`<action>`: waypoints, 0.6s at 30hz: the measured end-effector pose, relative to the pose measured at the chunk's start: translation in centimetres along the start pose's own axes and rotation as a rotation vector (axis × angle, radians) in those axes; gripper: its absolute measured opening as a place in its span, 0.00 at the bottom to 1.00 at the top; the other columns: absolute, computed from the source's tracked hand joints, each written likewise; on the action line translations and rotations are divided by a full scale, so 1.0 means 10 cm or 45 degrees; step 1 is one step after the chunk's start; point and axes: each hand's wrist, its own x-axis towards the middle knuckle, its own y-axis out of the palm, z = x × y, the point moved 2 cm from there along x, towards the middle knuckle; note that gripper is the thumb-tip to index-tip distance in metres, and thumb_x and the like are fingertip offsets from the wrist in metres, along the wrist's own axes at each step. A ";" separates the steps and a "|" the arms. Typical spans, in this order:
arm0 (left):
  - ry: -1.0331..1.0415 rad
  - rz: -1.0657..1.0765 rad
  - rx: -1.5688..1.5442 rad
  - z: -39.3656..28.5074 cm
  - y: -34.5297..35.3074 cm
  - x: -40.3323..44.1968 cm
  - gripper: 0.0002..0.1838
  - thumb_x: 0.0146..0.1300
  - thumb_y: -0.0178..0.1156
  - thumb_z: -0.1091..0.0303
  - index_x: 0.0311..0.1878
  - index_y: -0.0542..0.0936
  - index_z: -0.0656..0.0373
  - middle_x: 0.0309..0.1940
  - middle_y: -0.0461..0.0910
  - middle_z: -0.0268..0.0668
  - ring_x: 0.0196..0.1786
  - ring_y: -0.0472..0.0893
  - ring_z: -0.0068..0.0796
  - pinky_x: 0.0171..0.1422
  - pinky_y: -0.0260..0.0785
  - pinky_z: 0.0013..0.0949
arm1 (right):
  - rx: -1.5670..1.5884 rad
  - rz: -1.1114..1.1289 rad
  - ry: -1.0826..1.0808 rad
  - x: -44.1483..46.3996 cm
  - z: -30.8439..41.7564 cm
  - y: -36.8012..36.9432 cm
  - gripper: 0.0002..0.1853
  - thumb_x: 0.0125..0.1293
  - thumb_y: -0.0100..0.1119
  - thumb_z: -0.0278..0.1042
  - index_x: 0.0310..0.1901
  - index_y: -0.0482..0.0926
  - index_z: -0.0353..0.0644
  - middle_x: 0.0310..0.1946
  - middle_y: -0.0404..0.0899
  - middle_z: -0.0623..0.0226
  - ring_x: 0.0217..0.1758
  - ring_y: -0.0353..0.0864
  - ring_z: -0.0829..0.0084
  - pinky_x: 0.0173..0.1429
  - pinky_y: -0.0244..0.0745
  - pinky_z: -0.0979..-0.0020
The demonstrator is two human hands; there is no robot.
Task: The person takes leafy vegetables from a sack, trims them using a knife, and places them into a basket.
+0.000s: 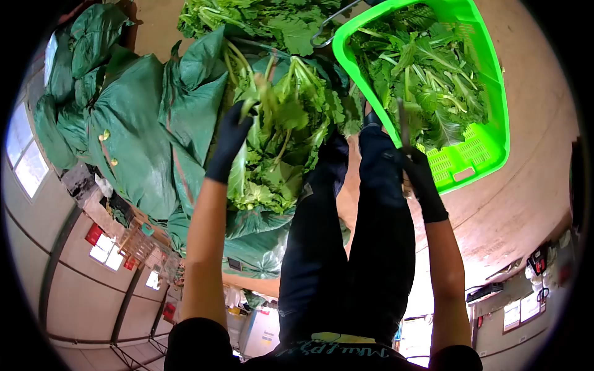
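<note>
My left hand [230,142], in a black glove, is closed around the stem end of a leafy green [272,102], which is smeared by motion. Beneath it lies a heap of leafy greens [278,176] on an opened green woven sack [198,89]. A knife [404,123] with a narrow blade points away from me in my right hand [422,179], also black-gloved. That hand is beside my right knee, close to the near side of a bright green plastic basket [500,117]. Loose leafy greens [433,74] fill much of the basket.
More green sacks [133,136] bulge at the left. Another pile of greens [266,21] lies on the floor at the far side. A dark metal hook or handle [322,31] shows by the basket's far left corner. My legs [340,247] are between the heap and the basket.
</note>
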 end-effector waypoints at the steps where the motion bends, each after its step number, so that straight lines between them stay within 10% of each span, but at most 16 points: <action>1: 0.395 -0.169 0.567 -0.06 0.23 0.20 0.17 0.59 0.52 0.67 0.49 0.73 0.66 0.41 0.78 0.41 0.39 0.77 0.32 0.44 0.67 0.32 | -0.065 -0.032 -0.140 0.09 -0.01 0.09 0.11 0.58 0.59 0.37 0.36 0.77 0.38 0.24 0.75 0.73 0.24 0.70 0.84 0.29 0.65 0.79; 6: 0.332 -0.517 0.203 -0.35 1.24 1.31 0.15 0.59 0.54 0.68 0.46 0.74 0.67 0.33 0.78 0.41 0.37 0.77 0.34 0.42 0.66 0.34 | 0.005 -0.090 0.097 0.25 0.07 0.01 0.11 0.56 0.59 0.36 0.35 0.77 0.37 0.22 0.74 0.73 0.25 0.69 0.83 0.31 0.64 0.78; 8: 0.460 0.055 -0.730 -1.06 1.81 1.21 0.15 0.60 0.54 0.68 0.49 0.73 0.64 0.38 0.79 0.35 0.37 0.78 0.24 0.42 0.68 0.24 | 0.027 -0.138 -0.036 0.26 -0.24 -0.20 0.09 0.57 0.59 0.36 0.33 0.77 0.38 0.18 0.71 0.76 0.19 0.66 0.86 0.23 0.60 0.80; 13: 1.092 -0.306 0.189 -1.53 2.50 1.11 0.31 0.50 0.64 0.68 0.58 0.65 0.63 0.55 0.67 0.50 0.59 0.66 0.41 0.64 0.57 0.36 | -0.050 -0.286 0.440 0.04 -0.38 -0.58 0.10 0.60 0.57 0.38 0.35 0.79 0.40 0.11 0.67 0.74 0.12 0.64 0.84 0.18 0.57 0.81; 15: 0.764 -0.581 -0.122 -0.78 2.21 1.68 0.22 0.54 0.58 0.72 0.53 0.67 0.66 0.48 0.71 0.43 0.51 0.71 0.37 0.58 0.62 0.36 | -0.025 -0.328 0.365 -0.04 -0.54 -0.78 0.11 0.60 0.56 0.39 0.34 0.80 0.40 0.11 0.66 0.73 0.12 0.63 0.84 0.17 0.56 0.81; 16: 0.162 -0.496 -0.879 -0.42 1.99 1.86 0.14 0.54 0.54 0.78 0.46 0.69 0.65 0.40 0.73 0.40 0.40 0.73 0.30 0.47 0.67 0.34 | -0.032 -0.378 0.341 -0.08 -0.60 -0.84 0.12 0.61 0.54 0.39 0.35 0.80 0.38 0.09 0.63 0.74 0.09 0.59 0.84 0.15 0.52 0.81; 18: -0.052 -0.731 -0.813 0.35 1.60 2.33 0.11 0.55 0.52 0.78 0.43 0.70 0.64 0.34 0.74 0.40 0.31 0.73 0.28 0.35 0.67 0.30 | -0.048 -0.453 0.350 -0.12 -0.74 -0.92 0.13 0.62 0.53 0.38 0.36 0.80 0.35 0.07 0.60 0.76 0.07 0.55 0.85 0.13 0.48 0.80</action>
